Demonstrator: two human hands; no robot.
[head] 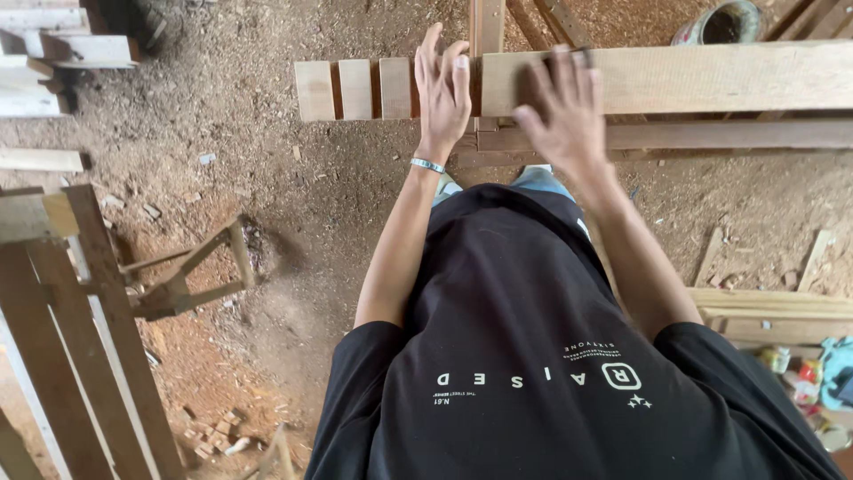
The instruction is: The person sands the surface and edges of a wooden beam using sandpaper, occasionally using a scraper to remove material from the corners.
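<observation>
the long wooden board (693, 78) lay across the view, its long axis running left to right, in front of the person and above the sawdust floor (267, 178). the right hand (564, 111) rested flat on its left end, fingers spread, holding nothing. the left hand (442, 89) lay open, fingers apart, just beside that end, near 3 short cut blocks (354, 89) to its left. the right hand was nearer to the board.

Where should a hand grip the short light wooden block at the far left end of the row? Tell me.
Grip the short light wooden block across its two long sides, coming from the left: that side is free, while its right side lies against the next block. Left hand is nearest.
</observation>
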